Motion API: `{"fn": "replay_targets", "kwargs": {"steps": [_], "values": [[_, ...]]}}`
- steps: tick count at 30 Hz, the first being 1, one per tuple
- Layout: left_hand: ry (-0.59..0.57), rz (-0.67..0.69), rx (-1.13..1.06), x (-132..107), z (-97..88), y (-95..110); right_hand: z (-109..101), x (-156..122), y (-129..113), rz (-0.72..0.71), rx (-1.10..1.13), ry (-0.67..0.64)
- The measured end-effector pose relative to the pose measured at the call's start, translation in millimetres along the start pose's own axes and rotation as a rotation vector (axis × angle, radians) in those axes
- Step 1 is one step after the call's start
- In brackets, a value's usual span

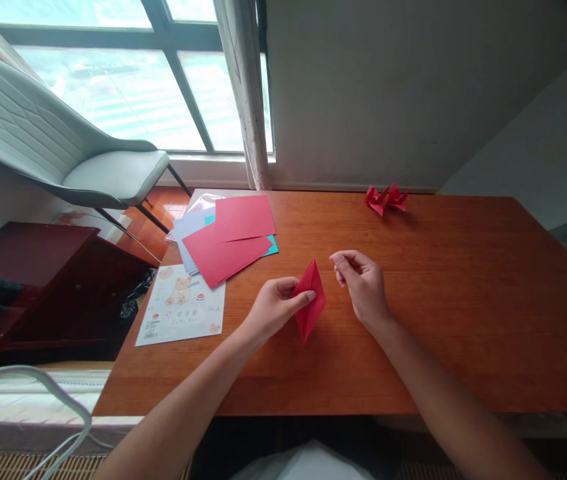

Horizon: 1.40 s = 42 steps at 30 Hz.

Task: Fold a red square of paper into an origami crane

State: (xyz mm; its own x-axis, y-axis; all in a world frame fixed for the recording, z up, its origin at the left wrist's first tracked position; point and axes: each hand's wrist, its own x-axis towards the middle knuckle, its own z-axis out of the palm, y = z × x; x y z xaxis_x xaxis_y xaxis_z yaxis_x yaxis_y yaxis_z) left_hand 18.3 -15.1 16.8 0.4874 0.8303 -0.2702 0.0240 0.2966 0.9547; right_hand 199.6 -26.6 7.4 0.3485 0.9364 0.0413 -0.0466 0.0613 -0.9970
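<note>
Fingers of left hand point(279, 305) pinching red diamond point(314, 313) over table point(453, 320), thumb on face; right hand point(366, 285) just beside, not touching, thumb and index pressed together, nothing seen between; possible risk: hard thumb pressure denting layers; one-sided grip letting points twist, folds spring open.

1. Folded paper point(317, 310): in left fingers point(287, 285), over mid tabletop point(463, 320); right fingers point(346, 267) just right, apart.
2. Loose sheets point(233, 250): overlapping, tabletop far left.
3. Card point(181, 320): before sheets, partly under them.
4. Two folded figures point(376, 199): side by side, far edge, right of sheets.
5. Chair point(118, 173): left of tabletop, before window point(103, 93).
6. Cabinet point(38, 260): left, nearer than chair.
</note>
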Motion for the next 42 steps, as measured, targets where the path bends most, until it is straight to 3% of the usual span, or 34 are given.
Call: {"fn": "replay_targets", "kwargs": {"steps": [7,11,15,18,22,25,27,29,34,36,42], "values": [[0.195,0.075,-0.101,2,-1.9,7,7,-13,-2,-0.095,-0.217,-0.260],[0.187,0.084,-0.106,1,-2.7,8,8,-13,-2,-0.136,-0.301,-0.291],[0.105,0.128,-0.110,2,-5.4,5,6,-12,-3,-0.077,-0.152,-0.253],[0.090,0.270,0.006,3,-9.9,3,5,-12,-6,-0.015,-0.046,-0.237],[0.244,0.610,0.377,3,-15.2,3,4,-12,-10,0.042,0.012,-0.303],[0.334,0.720,0.562,2,-14.6,4,7,-11,-8,0.077,0.045,-0.294],[0.360,0.705,0.508,1,-12.4,4,9,-11,-6,0.096,0.060,-0.267],[0.360,0.624,0.321,1,-10.6,4,10,-10,-5,0.107,0.070,-0.243],[0.186,0.226,-0.201,2,-11.0,3,10,-9,-7,0.091,0.037,-0.211],[0.157,0.159,-0.245,3,-11.0,4,9,-9,-6,0.080,0.022,-0.214],[0.172,0.141,-0.178,6,-8.4,3,8,-11,1,-0.056,-0.132,-0.214]]}}
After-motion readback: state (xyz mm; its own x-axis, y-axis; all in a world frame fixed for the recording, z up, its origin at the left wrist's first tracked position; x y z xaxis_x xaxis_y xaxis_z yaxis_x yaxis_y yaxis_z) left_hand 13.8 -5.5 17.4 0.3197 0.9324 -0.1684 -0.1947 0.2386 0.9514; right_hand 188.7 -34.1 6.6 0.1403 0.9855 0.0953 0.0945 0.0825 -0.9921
